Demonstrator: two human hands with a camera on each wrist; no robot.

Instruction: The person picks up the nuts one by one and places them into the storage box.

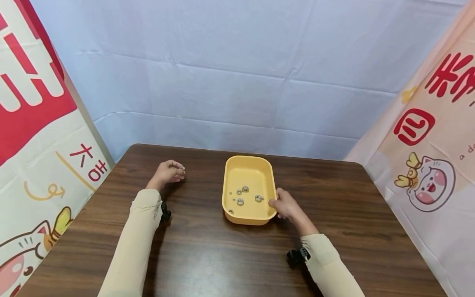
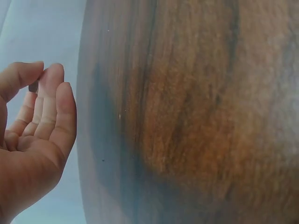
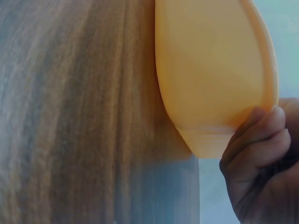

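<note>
My left hand [image 1: 168,173] is over the left part of the table and pinches a small metal nut [image 1: 182,168] between thumb and fingertip. In the left wrist view, only the dark edge of that nut [image 2: 33,87] shows. A yellow rectangular plastic tray [image 1: 246,173] stands at the middle of the table. Several silver hex nuts [image 1: 240,201] of different sizes lie scattered on its floor. With thumb over the rim, my right hand [image 1: 287,205] grips the tray's near right side; the right wrist view shows its curled fingers against the tray wall [image 3: 210,70].
The dark wood-grain table [image 1: 208,255] has a rounded far edge. Behind it hangs a pale blue cloth [image 1: 230,82]. Printed cloths flank it, one at the left [image 1: 44,136] and one at the right [image 1: 419,165]. Each wrist carries a small black camera.
</note>
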